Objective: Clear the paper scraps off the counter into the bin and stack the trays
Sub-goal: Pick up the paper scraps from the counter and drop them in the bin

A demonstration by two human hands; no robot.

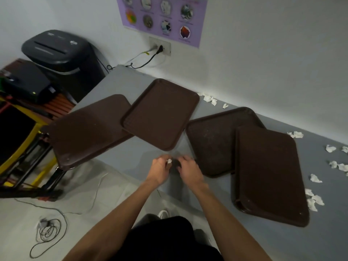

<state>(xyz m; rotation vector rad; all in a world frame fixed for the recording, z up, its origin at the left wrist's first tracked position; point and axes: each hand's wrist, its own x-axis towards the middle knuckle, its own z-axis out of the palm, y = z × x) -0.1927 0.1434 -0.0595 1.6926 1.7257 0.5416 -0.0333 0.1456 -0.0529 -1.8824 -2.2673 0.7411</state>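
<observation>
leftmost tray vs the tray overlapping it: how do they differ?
1. The leftmost tray looks flipped, with no raised rim showing; the overlapping tray lies rim up.
2. The leftmost tray juts out past the end of the counter; the overlapping tray stays over the counter.
3. The overlapping tray rests on the leftmost tray's right edge, so it sits on top.
Shared: both are dark brown, rectangular, and free of scraps.

Worktop [273, 245], four trays. The leftmost tray [88, 129] overhung the left edge, and the second tray [160, 113] lay on its right end. The third tray [212, 142] sat to the right, with the fourth tray [269, 176] overlapping its right side. Paper scraps [209, 98] lay behind, along the wall, and further scraps [315, 178] lay right of the fourth tray. The bin [62, 51] stood beyond the left rear corner.
</observation>
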